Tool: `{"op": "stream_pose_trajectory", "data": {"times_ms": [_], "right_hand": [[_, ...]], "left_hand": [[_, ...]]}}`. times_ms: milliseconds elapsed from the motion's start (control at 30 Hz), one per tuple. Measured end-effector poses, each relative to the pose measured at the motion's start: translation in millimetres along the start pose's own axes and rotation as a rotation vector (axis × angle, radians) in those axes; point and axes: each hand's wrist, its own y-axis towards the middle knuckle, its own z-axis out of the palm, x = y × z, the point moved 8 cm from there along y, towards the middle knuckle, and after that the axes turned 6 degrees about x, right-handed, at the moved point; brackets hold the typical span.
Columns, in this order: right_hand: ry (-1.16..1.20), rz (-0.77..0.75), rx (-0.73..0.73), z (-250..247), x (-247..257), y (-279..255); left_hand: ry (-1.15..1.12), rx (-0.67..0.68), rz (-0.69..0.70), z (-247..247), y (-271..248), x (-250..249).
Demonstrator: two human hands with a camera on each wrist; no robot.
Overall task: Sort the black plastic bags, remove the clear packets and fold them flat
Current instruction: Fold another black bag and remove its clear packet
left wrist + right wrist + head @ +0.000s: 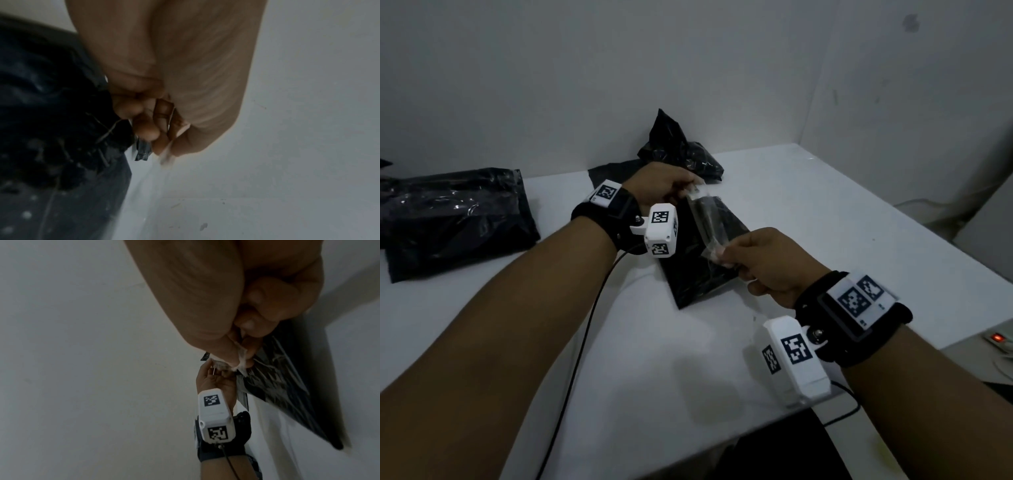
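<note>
Two hands hold one clear packet [705,222] in the head view, above a black bag [705,270] on the white table [825,212]: the left hand [661,185] pinches its far end, the right hand [767,263] its near end. More black bags [455,216] lie far left. From the left wrist, curled fingers [148,128] pinch the packet. From the right wrist, fingertips [236,352] pinch crumpled plastic.

packet [707,219] between hands, above flat bag [702,274] | bag pile [455,212] left | crumpled bag [681,154] behind
</note>
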Motion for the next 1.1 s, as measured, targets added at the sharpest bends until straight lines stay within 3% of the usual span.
{"op": "stream_pose_trajectory", "data": {"times_ms": [267, 467, 733, 1100], "right_hand": [[-0.115, 0.042, 0.069, -4, -6, -3], [-0.080, 0.030, 0.057, -2, -8, -3], [-0.084, 0.040, 0.016, -10, -13, -2], [-0.253, 0.066, -0.090, -19, -23, 0]], "left_hand": [[-0.015, -0.158, 0.049, -26, -3, 6], [-0.077, -0.093, 0.088, -17, -6, 4], [0.336, -0.157, 0.125, -24, 0, 6], [0.394, -0.162, 0.156, -24, -1, 21]]}}
